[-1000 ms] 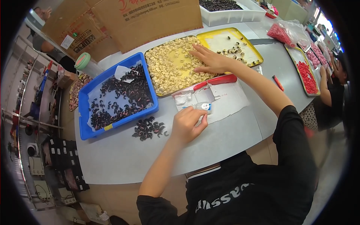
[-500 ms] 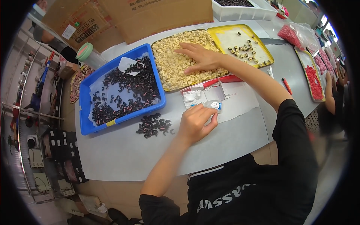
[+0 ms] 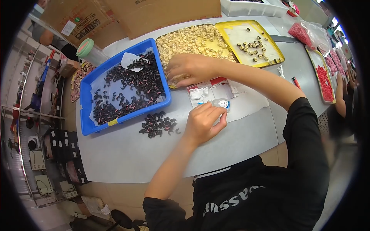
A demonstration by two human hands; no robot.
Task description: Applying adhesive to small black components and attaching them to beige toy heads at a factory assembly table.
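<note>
My right hand (image 3: 190, 69) reaches over the near left corner of a yellow tray (image 3: 231, 54) of small cream ring-shaped beads (image 3: 192, 38). Its fingers are bent and apart, down among the beads, fingertips partly hidden. My left hand (image 3: 205, 122) is closed, thumb against the bent fingers; what they hold, if anything, is hidden. Just behind its fingers a small clear bottle (image 3: 222, 103) with a blue tip lies on its side above white card (image 3: 246, 98). Left of that hand is a loose pile of black curved pieces (image 3: 157, 125).
A blue tub (image 3: 163, 101) holds many black curved pieces. Beyond the beads, a second yellow tray (image 3: 246, 34) carries several dark-and-cream rings. Cardboard boxes (image 3: 165, 17) stand at the back, a lidded cup (image 3: 92, 54) at left. A red marker (image 3: 296, 83) lies at right; another person's arm (image 3: 340, 96) shows there.
My right hand has swept left and nearer over the beads, leaving a thinner patch of beads in the tray's right part. My left hand keeps its place beside the bottle.
</note>
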